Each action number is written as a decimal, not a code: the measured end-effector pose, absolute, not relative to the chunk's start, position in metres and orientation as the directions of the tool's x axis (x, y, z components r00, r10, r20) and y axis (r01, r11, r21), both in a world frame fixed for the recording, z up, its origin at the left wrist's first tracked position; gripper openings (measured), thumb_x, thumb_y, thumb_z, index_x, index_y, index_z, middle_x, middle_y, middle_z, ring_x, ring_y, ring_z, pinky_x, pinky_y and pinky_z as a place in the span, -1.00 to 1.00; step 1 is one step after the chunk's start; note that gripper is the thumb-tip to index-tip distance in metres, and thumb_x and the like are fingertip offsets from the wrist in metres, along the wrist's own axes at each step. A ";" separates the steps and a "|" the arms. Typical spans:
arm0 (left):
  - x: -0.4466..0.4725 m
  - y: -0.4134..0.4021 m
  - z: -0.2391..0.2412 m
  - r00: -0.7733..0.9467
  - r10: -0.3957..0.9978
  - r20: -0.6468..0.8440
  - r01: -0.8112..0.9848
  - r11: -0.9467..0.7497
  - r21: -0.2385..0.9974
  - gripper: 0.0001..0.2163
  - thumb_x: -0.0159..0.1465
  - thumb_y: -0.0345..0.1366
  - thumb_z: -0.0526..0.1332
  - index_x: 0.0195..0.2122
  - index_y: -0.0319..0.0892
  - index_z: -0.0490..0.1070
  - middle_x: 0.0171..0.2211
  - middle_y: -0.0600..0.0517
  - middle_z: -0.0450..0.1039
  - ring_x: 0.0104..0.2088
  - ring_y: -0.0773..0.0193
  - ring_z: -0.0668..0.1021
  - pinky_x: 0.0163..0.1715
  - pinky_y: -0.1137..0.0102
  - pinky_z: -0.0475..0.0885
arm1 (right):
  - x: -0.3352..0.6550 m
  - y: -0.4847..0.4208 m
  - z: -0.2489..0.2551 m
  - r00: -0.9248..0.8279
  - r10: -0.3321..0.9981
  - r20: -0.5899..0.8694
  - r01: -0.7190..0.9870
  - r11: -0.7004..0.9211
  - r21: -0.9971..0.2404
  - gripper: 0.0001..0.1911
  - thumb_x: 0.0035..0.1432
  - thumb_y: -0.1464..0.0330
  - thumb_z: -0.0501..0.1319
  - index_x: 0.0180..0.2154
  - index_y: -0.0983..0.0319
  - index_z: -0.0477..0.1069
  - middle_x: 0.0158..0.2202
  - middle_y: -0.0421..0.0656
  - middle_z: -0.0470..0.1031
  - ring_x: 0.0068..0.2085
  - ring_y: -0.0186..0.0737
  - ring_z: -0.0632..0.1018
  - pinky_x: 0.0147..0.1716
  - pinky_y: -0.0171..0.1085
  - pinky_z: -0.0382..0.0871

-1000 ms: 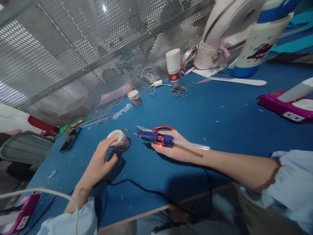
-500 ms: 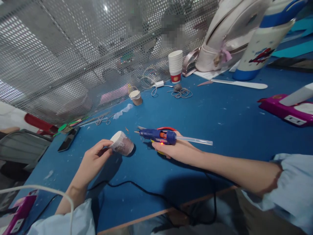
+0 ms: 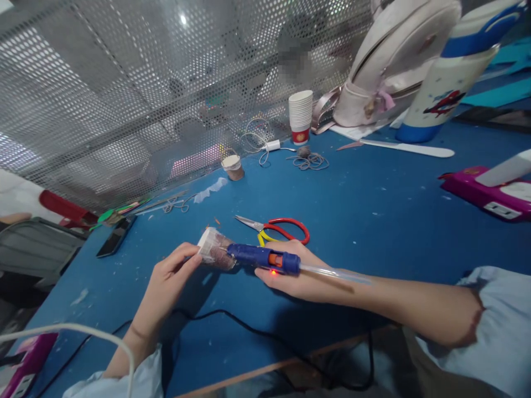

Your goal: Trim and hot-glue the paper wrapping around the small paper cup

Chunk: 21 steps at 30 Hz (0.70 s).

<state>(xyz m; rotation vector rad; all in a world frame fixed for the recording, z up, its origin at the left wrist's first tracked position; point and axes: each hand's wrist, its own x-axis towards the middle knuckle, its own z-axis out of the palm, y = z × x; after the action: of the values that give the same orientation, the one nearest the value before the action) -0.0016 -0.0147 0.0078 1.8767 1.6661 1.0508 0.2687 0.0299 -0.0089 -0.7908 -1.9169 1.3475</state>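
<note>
My left hand point(image 3: 172, 276) pinches the white rim end of a small paper cup point(image 3: 216, 250), which is tilted on its side and wrapped in brownish material. In my right hand point(image 3: 290, 276) is a blue hot glue gun point(image 3: 261, 257), its red light lit and a clear glue stick point(image 3: 332, 272) sticking out of the back. The gun's nozzle is at the cup's side; whether it touches cannot be made out. Just beyond the gun lie scissors point(image 3: 263, 226) with red and yellow handles.
A similar small cup with a handle point(image 3: 233, 167), a stack of paper cups point(image 3: 301, 117), grey string point(image 3: 308, 160) and a white knife point(image 3: 415, 148) stand or lie farther back. A bottle point(image 3: 440, 94) and magenta power strip point(image 3: 485, 190) are right. A black cord point(image 3: 244, 323) crosses the near table.
My right hand has brought the glue gun left and nearer to me, up to the cup's side, uncovering the scissors. My left hand and the cup have shifted slightly right.
</note>
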 end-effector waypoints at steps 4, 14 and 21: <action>0.004 -0.017 0.007 -0.006 0.946 0.323 0.638 -0.245 0.730 -0.85 0.29 -0.21 0.22 -0.31 -0.11 0.55 -0.16 0.02 0.54 -0.12 0.27 0.53 -0.08 0.46 0.39 | 0.269 0.030 -0.014 -0.605 0.747 0.276 0.099 0.414 -0.905 -0.85 0.06 0.30 0.21 -0.48 0.23 0.33 -0.58 -0.26 0.32 -0.55 -0.40 0.29 -0.53 -0.38 0.18; 0.018 -0.026 0.007 -0.183 0.930 0.317 0.682 -0.112 0.722 -0.76 0.25 -0.11 0.22 -0.25 -0.14 0.56 -0.28 0.03 0.59 -0.26 0.23 0.56 -0.25 0.45 0.43 | 0.268 0.031 -0.018 -0.642 0.675 0.363 0.103 0.545 -0.832 -0.87 0.10 0.30 0.19 -0.41 0.23 0.38 -0.53 -0.22 0.39 -0.51 -0.36 0.33 -0.44 -0.35 0.27; 0.023 -0.024 0.003 -0.253 0.945 0.206 0.573 -0.025 0.819 -0.71 0.22 -0.02 0.26 -0.30 -0.16 0.56 -0.35 0.05 0.57 -0.29 0.23 0.54 -0.25 0.45 0.40 | 0.266 0.030 -0.019 -0.660 0.653 0.371 0.096 0.563 -0.821 -0.84 0.12 0.28 0.17 -0.40 0.25 0.38 -0.53 -0.22 0.38 -0.51 -0.36 0.33 -0.45 -0.34 0.27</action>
<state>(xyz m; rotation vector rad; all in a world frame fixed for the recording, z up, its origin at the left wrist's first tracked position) 0.0225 -0.0239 0.0025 1.5849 1.8402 1.1935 0.2661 0.0302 -0.0185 -0.5975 -2.1196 1.0585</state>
